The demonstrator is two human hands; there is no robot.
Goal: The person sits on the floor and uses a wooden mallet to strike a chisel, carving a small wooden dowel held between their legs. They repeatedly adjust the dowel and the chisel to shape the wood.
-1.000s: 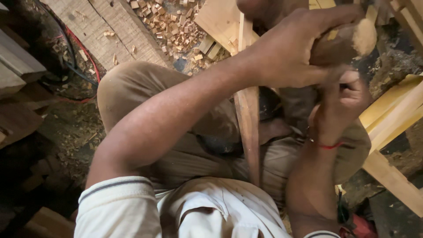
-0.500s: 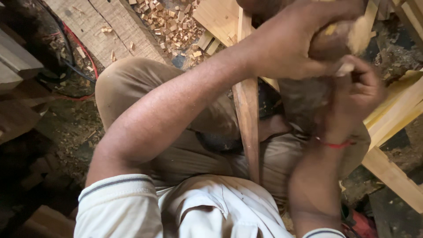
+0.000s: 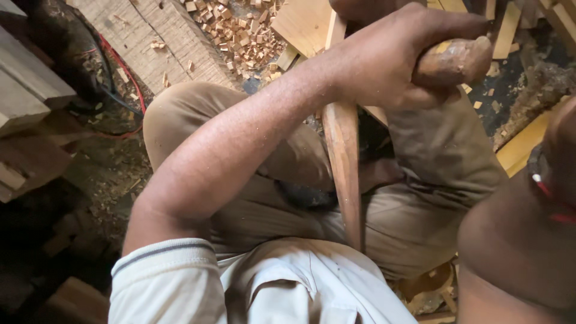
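Note:
My left hand [image 3: 384, 63] is clenched around a rounded brown wooden handle [image 3: 459, 60], whose worn end sticks out to the right of the fist. Under the fist a long narrow wooden piece [image 3: 345, 174] runs down between my knees toward my lap. My right forearm [image 3: 516, 252] fills the lower right corner, very close to the camera, with a red thread on the wrist. Only the base of my right hand [image 3: 564, 138] shows at the right edge. Its fingers are out of frame.
I sit in tan trousers and a white shirt. Small wood chips [image 3: 234, 30] litter the ground ahead beside a rough plank [image 3: 144, 36]. Yellow boards [image 3: 528, 144] lie to the right, stacked timber [image 3: 24, 96] and a red cable [image 3: 129, 75] to the left.
My right arm has swung up and to the right, away from the handle, so its hand has left the view. The left fist stays on the handle, and the view has shifted slightly.

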